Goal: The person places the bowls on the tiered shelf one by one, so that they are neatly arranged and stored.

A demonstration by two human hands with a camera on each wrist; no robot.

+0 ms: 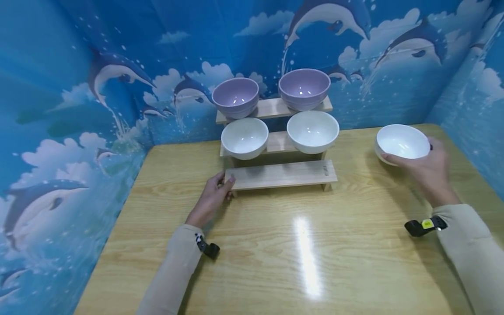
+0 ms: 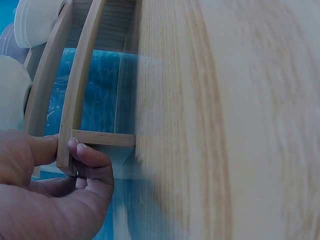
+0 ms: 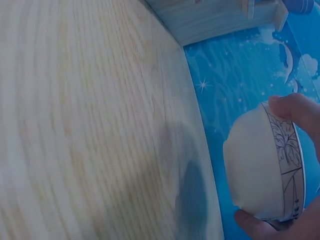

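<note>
My right hand [image 1: 430,170] grips a white bowl [image 1: 402,142] by its rim, thumb on the near side and fingers round the right. In the right wrist view this bowl [image 3: 260,165] has a dark drawn pattern under its rim and hangs over the table, with a shadow below. My left hand [image 1: 211,195] pinches the left end of the lowest board [image 1: 281,175] of a three-step wooden rack, thumb on top and fingers underneath. Two white bowls [image 1: 245,139] [image 1: 313,132] rest on the middle step. On the top step sit two purple bowls [image 1: 235,98] [image 1: 304,89].
The rack stands on a wood-grain table [image 1: 252,262] towards its back edge. Behind and at both sides hangs a blue backdrop [image 1: 189,39] printed with dolphins and clouds. A black wrist strap [image 1: 426,225] sits on the right sleeve, another [image 1: 206,247] on the left.
</note>
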